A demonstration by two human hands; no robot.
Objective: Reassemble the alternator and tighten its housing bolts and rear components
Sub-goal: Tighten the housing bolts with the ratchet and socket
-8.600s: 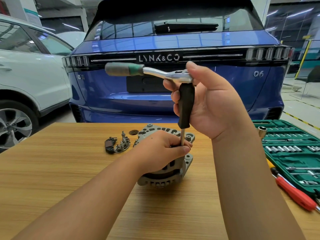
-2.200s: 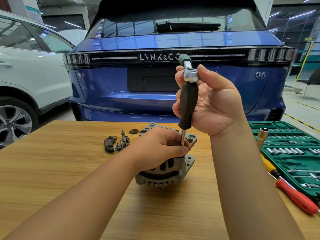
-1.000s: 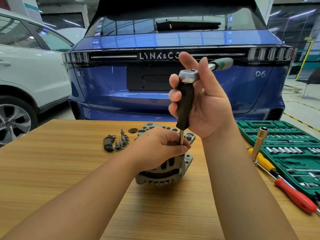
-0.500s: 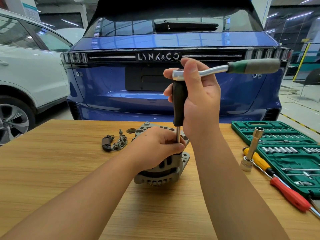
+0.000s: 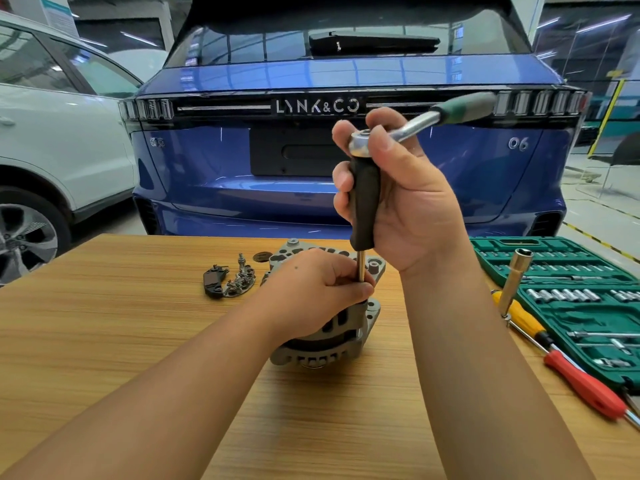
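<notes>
Two hands busy | left hand [image 5: 317,289] grips alternator [image 5: 325,341] on tabletop [image 5: 104,323], pinching driver shaft to steady it | right hand [image 5: 398,199] above grips extension handle [image 5: 363,202] under ratchet [image 5: 415,126] to keep it plumb on housing bolt

Left hand [image 5: 318,289] gripping alternator [image 5: 332,334] and driver shaft | right hand [image 5: 398,199] holding black-handled driver [image 5: 363,202], ratchet [image 5: 426,123] on top.
</notes>
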